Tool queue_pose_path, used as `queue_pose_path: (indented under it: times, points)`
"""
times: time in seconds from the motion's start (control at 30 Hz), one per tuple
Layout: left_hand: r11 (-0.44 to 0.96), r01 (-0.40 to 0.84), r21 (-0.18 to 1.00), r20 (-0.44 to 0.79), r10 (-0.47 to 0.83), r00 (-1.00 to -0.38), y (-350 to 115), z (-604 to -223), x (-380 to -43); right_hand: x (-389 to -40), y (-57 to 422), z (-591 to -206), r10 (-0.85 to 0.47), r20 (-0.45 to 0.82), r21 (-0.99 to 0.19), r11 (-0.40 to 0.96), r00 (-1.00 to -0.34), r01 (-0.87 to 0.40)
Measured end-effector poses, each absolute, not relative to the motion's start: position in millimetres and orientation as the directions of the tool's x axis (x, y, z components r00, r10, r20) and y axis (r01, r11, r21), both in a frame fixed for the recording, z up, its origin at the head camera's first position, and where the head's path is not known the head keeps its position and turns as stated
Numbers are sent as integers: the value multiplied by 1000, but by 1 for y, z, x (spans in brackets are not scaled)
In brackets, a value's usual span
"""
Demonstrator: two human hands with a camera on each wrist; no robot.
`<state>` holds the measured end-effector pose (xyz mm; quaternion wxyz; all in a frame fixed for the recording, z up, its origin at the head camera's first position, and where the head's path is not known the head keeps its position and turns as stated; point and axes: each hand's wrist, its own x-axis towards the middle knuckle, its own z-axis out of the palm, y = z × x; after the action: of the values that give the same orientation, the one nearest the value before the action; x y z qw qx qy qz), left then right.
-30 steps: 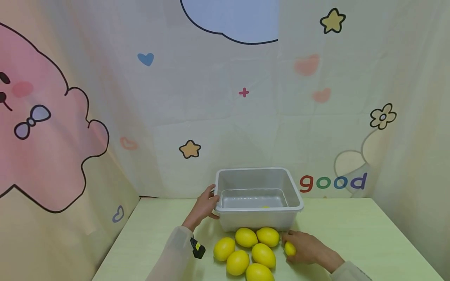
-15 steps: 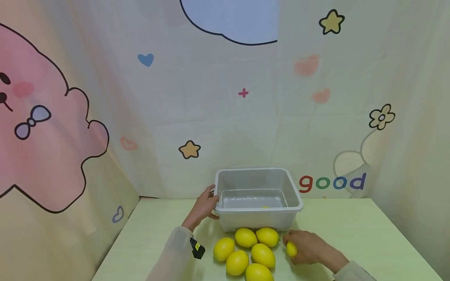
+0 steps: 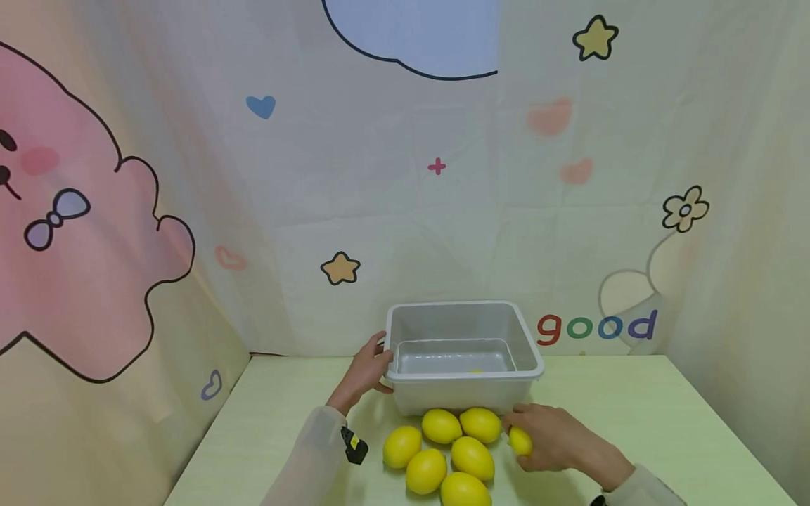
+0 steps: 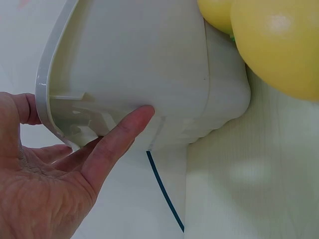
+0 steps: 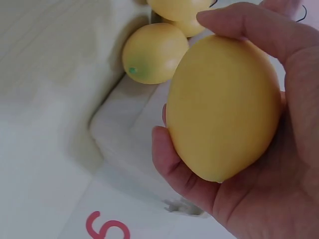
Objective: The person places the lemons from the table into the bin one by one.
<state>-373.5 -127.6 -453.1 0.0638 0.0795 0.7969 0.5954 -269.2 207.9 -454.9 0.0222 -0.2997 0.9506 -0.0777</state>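
Note:
A grey plastic bin (image 3: 465,393) stands on the table against the back curtain, with a small bit of yellow showing on its floor. My left hand (image 3: 367,369) holds the bin's left rim, thumb at the rim and fingers against the outer side wall, as the left wrist view shows. In my right hand (image 3: 553,437) is a yellow lemon (image 5: 224,109), with the fingers and thumb curled around it. That hand is near the bin's front right corner, just right of several loose lemons (image 3: 473,458) lying in front of the bin.
The pale green table (image 3: 633,407) extends to both sides of the bin. A printed curtain (image 3: 443,232) hangs right behind it. A black device (image 3: 354,446) is worn on the left wrist.
My right hand, holding the lemon, has shifted slightly right, then slightly up toward the bin. The left hand, the bin and the loose lemons stay in place.

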Motion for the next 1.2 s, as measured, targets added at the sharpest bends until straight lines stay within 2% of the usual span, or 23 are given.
queue_pose_path:
  times: [0.17, 0.47, 1.2]
  points:
    - [282, 48, 958, -9, 197, -980, -127, -452, -374, -264, 202, -444, -583, 16, -134, 804, -812, -579]
    - [289, 39, 956, -19, 194, -981, -126, -451, -374, -259, 197, -426, -588, 111, -69, 800, -802, -596]
    - [289, 46, 956, -15, 205, -979, -126, -451, -373, -277, 195, -375, -563, 248, -6, 813, -788, -583]
